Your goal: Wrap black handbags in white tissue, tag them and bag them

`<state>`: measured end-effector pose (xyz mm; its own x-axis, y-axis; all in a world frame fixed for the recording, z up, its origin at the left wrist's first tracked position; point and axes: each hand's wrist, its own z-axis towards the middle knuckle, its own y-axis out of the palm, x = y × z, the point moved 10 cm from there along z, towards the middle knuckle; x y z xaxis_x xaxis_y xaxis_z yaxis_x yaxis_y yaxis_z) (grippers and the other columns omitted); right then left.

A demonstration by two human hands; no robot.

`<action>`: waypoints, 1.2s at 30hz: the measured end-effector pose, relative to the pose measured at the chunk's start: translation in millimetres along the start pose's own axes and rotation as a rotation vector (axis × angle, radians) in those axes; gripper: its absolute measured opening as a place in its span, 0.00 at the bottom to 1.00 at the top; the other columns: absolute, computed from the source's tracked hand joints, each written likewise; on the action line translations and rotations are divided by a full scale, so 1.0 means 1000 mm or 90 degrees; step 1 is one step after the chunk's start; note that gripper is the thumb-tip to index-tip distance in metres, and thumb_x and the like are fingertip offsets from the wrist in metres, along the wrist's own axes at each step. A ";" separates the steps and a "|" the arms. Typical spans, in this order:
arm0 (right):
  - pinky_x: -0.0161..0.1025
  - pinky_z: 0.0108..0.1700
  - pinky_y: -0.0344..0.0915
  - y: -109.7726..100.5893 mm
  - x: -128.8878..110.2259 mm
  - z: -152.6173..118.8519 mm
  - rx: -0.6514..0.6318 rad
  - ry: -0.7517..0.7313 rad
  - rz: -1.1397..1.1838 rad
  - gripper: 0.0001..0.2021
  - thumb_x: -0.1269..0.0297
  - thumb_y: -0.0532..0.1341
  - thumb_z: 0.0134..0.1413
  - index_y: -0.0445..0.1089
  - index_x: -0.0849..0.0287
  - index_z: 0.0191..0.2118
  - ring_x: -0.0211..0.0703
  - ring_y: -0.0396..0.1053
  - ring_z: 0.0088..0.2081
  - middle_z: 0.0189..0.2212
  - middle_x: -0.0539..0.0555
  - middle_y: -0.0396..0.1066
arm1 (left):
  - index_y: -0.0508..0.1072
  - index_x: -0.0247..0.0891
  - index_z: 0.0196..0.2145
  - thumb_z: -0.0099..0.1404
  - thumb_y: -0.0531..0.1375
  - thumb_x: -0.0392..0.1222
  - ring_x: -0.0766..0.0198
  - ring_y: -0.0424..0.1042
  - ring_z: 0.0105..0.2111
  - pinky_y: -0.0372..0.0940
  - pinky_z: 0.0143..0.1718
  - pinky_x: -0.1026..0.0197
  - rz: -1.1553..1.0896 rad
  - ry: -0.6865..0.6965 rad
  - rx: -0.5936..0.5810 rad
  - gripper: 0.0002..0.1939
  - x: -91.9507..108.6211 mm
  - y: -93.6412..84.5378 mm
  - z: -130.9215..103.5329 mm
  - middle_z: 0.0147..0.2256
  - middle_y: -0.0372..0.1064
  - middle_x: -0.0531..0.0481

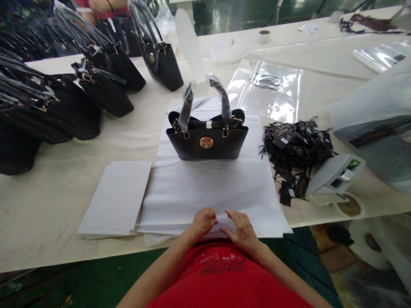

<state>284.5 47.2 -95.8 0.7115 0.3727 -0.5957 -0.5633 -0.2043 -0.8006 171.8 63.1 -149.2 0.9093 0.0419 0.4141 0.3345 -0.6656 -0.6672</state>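
- Far left of your tabletop [58, 201]: a cluster of black handbags [85, 113], handles wrapped in clear plastic.
- Next, a stack of white boards [117, 196], just beside your paper.
- Middle: layered white paper sheets [212, 188], laid flat, reaching the near edge in front of you.
- On their far half, the medallion handbag [192, 147] – black, upright, gold emblem facing you, both handles raised in plastic wrap.
- Your left hand [204, 221]: at the paper's near edge, fingers curled in; cannot tell whether a sheet is pinched.
- Your right hand [239, 226]: just beside it, thumb and fingers spread over the paper, grasping nothing visible.
- Beyond, right: clear plastic bags [282, 92], flat.
- Then a heap of black tags [292, 147], a tilted white box [334, 171] near it.
- Far right: a large black bag inside translucent plastic [379, 137].
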 end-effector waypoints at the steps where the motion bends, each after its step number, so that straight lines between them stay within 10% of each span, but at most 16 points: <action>1: 0.42 0.43 0.59 0.001 0.001 0.001 0.004 0.009 0.001 0.17 0.62 0.61 0.54 0.64 0.64 0.48 0.47 0.67 0.40 0.39 0.58 0.71 | 0.74 0.39 0.33 0.61 0.59 0.39 0.63 0.70 0.37 0.60 0.38 0.64 0.002 0.000 0.002 0.04 0.000 0.000 0.000 0.34 0.72 0.50; 7: 0.39 0.36 0.55 0.009 -0.009 0.011 -0.013 -0.045 -0.098 0.13 0.69 0.50 0.63 0.68 0.58 0.30 0.41 0.66 0.30 0.24 0.51 0.69 | 0.73 0.38 0.35 0.61 0.60 0.39 0.61 0.70 0.39 0.60 0.39 0.64 0.029 0.027 0.014 0.05 0.002 -0.002 -0.003 0.36 0.73 0.48; 14: 0.42 0.44 0.59 -0.023 -0.039 0.000 0.159 -0.199 -0.095 0.11 0.72 0.48 0.62 0.67 0.61 0.42 0.44 0.66 0.39 0.35 0.57 0.70 | 0.73 0.39 0.33 0.65 0.55 0.40 0.60 0.72 0.38 0.61 0.38 0.63 0.069 0.069 0.034 0.08 0.006 -0.009 0.001 0.34 0.73 0.48; 18: 0.39 0.39 0.63 0.016 -0.052 -0.004 -0.004 -0.283 -0.066 0.13 0.76 0.48 0.59 0.67 0.62 0.42 0.44 0.65 0.36 0.34 0.57 0.70 | 0.73 0.39 0.33 0.66 0.55 0.40 0.60 0.73 0.34 0.61 0.33 0.63 0.105 0.101 0.071 0.08 0.014 -0.030 0.005 0.32 0.74 0.48; 30: 0.36 0.42 0.67 0.063 0.007 -0.001 -0.255 0.035 -0.021 0.09 0.76 0.57 0.52 0.69 0.57 0.37 0.42 0.69 0.40 0.37 0.53 0.71 | 0.72 0.36 0.32 0.67 0.54 0.41 0.61 0.70 0.34 0.57 0.36 0.61 0.267 0.233 0.334 0.10 0.079 -0.219 0.015 0.30 0.72 0.47; 33: 0.36 0.39 0.69 0.022 -0.009 0.028 -0.098 -0.043 -0.011 0.09 0.76 0.56 0.53 0.69 0.58 0.39 0.41 0.71 0.36 0.35 0.54 0.71 | 0.71 0.35 0.33 0.68 0.52 0.41 0.60 0.70 0.34 0.56 0.36 0.59 0.298 0.253 0.391 0.11 0.097 -0.265 0.012 0.30 0.72 0.46; 36: 0.41 0.44 0.68 -0.072 -0.049 0.068 0.220 -0.195 -0.053 0.15 0.75 0.52 0.57 0.65 0.60 0.49 0.45 0.68 0.43 0.41 0.59 0.70 | 0.71 0.35 0.31 0.68 0.52 0.40 0.60 0.69 0.32 0.56 0.35 0.59 0.351 0.286 0.445 0.12 0.115 -0.296 0.004 0.28 0.71 0.47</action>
<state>261.3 105.4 -4.8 0.6323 0.6358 -0.4426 -0.6536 0.1312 -0.7454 178.6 267.8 93.1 0.8514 -0.5232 0.0367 0.0964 0.0873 -0.9915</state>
